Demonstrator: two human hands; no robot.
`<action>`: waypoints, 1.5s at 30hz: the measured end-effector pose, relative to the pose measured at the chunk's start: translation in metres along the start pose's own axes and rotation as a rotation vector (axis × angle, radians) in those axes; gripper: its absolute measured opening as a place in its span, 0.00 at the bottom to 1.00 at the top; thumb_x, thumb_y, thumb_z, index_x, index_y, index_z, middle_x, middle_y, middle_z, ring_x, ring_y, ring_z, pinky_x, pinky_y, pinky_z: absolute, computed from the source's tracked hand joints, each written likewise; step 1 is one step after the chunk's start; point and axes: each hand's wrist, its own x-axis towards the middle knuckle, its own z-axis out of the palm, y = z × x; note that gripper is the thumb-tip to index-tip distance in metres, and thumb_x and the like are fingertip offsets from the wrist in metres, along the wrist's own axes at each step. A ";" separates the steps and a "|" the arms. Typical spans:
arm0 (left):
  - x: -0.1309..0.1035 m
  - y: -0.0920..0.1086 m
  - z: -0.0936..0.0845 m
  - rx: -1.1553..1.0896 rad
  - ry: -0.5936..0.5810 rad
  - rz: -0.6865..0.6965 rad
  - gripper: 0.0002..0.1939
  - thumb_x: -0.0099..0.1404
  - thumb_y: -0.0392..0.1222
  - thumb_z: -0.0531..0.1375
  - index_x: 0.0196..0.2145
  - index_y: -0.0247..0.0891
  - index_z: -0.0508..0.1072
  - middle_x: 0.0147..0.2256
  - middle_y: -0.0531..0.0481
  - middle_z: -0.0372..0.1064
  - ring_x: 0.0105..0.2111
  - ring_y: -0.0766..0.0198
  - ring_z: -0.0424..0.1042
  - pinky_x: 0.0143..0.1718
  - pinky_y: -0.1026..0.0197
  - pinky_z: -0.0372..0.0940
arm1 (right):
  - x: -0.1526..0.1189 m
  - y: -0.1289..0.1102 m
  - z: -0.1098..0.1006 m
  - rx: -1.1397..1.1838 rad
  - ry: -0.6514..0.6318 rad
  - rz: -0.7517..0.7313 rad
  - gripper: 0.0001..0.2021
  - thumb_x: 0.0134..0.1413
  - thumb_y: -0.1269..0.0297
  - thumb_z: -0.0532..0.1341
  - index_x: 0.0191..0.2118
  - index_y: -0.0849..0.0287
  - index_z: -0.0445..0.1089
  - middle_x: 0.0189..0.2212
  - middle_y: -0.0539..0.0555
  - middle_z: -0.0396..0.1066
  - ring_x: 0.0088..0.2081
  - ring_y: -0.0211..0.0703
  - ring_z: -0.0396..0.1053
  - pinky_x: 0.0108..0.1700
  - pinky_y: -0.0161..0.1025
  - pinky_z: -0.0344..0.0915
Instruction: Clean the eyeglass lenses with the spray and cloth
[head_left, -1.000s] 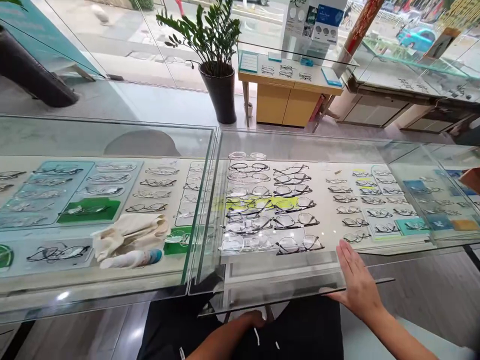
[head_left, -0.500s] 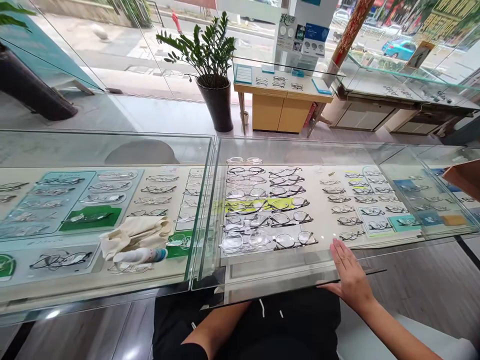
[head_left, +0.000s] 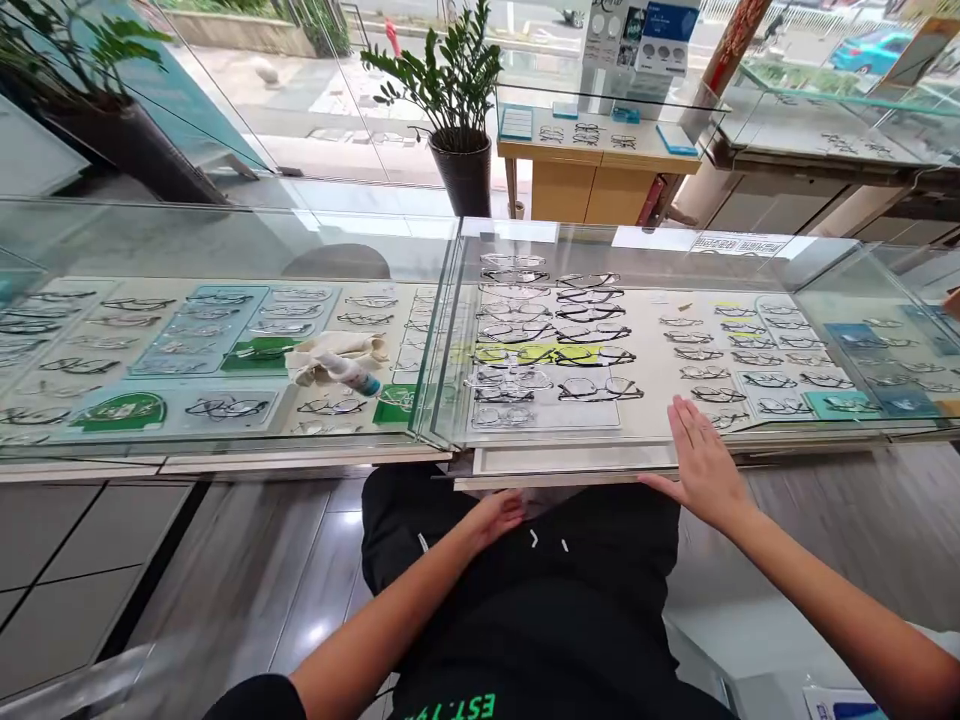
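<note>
Your right hand (head_left: 703, 460) is at the right end of the pulled-out drawer (head_left: 555, 460), its fingers straight and close together, the thumb spread wide from them. Your left hand (head_left: 496, 513) is low by the drawer's front edge, its fingers bent; you can't tell from here whether they grip it.

The glasses (head_left: 600, 388) nearest your hands lie folded in two columns in the right case (head_left: 649, 350), just behind the drawer's front, with a yellow-green strip (head_left: 588, 354) under one row. Farther right in that case you have more columns, one pair lying on a teal card (head_left: 819, 402).

The left case (head_left: 187, 240) has glasses in rows too, some on a blue tray (head_left: 180, 342) or a green card (head_left: 238, 357). A pale cloth (head_left: 309, 362) and a bottle (head_left: 351, 374) touch each other there, though whether they sit inside or on the glass top is unclear.

Beyond the cases, a dark pot (head_left: 463, 182) holds a leafy plant (head_left: 450, 90).
</note>
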 end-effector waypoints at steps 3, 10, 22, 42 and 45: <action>-0.008 0.002 -0.016 -0.158 0.074 0.073 0.06 0.68 0.30 0.66 0.36 0.38 0.73 0.34 0.48 0.78 0.35 0.61 0.81 0.48 0.59 0.76 | -0.007 0.000 -0.001 0.014 -0.026 -0.017 0.62 0.64 0.30 0.60 0.82 0.68 0.27 0.81 0.74 0.41 0.80 0.73 0.45 0.78 0.68 0.51; -0.003 0.004 -0.018 -0.332 0.065 0.141 0.09 0.64 0.24 0.64 0.34 0.35 0.73 0.32 0.47 0.79 0.35 0.61 0.82 0.49 0.58 0.78 | -0.010 0.003 0.001 0.011 0.005 -0.008 0.56 0.70 0.35 0.57 0.82 0.67 0.27 0.82 0.72 0.40 0.81 0.71 0.43 0.79 0.68 0.50; 0.003 0.041 -0.004 -0.116 0.061 0.221 0.15 0.62 0.41 0.76 0.39 0.33 0.76 0.45 0.37 0.82 0.47 0.55 0.84 0.59 0.54 0.75 | 0.019 0.009 0.023 0.038 0.249 0.051 0.55 0.68 0.37 0.63 0.82 0.66 0.36 0.77 0.77 0.54 0.77 0.76 0.54 0.74 0.73 0.57; -0.239 0.197 0.118 1.844 0.177 1.429 0.09 0.76 0.47 0.62 0.46 0.41 0.80 0.44 0.44 0.78 0.47 0.52 0.76 0.47 0.56 0.65 | 0.057 -0.031 -0.030 0.128 0.185 0.033 0.52 0.66 0.36 0.64 0.81 0.63 0.42 0.75 0.75 0.52 0.77 0.77 0.49 0.76 0.74 0.49; -0.207 0.215 0.123 1.964 0.334 1.481 0.11 0.75 0.46 0.64 0.49 0.39 0.81 0.46 0.42 0.77 0.49 0.49 0.76 0.46 0.53 0.66 | 0.082 -0.040 -0.044 0.140 0.220 -0.051 0.27 0.71 0.48 0.62 0.69 0.54 0.68 0.71 0.67 0.63 0.76 0.71 0.53 0.76 0.71 0.50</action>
